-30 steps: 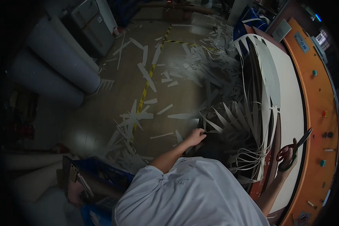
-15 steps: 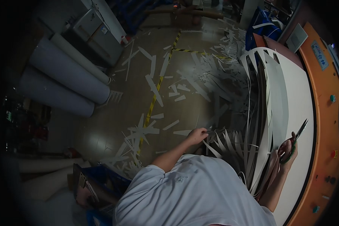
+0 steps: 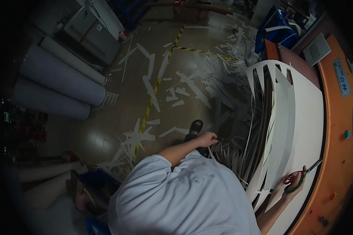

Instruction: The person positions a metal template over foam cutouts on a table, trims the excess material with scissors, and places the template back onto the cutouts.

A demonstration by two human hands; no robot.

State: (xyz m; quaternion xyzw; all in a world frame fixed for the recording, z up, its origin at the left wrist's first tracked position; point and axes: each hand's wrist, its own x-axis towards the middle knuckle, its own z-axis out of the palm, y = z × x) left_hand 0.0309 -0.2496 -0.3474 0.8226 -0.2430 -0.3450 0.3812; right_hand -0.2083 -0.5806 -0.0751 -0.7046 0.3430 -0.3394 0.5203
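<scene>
My left hand (image 3: pixel 208 139) is closed in a pinch on the end of a thin white strip (image 3: pixel 211 152), beside a hanging bundle of cut strips (image 3: pixel 232 153). My right hand (image 3: pixel 295 187) is wrapped round the red and green handles of a pair of scissors (image 3: pixel 298 181), above the white work surface. The blades point up and right, toward the orange panel. Between my hands, long slit white sheets (image 3: pixel 280 129) drape over the edge of the white surface (image 3: pixel 308 129).
White scraps (image 3: pixel 139 137) litter the floor, crossed by yellow and black tape (image 3: pixel 159 80). Large rolls (image 3: pixel 62 74) and a grey cabinet (image 3: pixel 92 35) stand at the left. An orange panel with buttons (image 3: pixel 339 129) runs along the right. A blue bin (image 3: pixel 100 184) is at lower left.
My right hand has lowered with the scissors, toward my body. My left hand stays pinched while the strips near it have shifted. The view has turned, and a sandalled foot now shows.
</scene>
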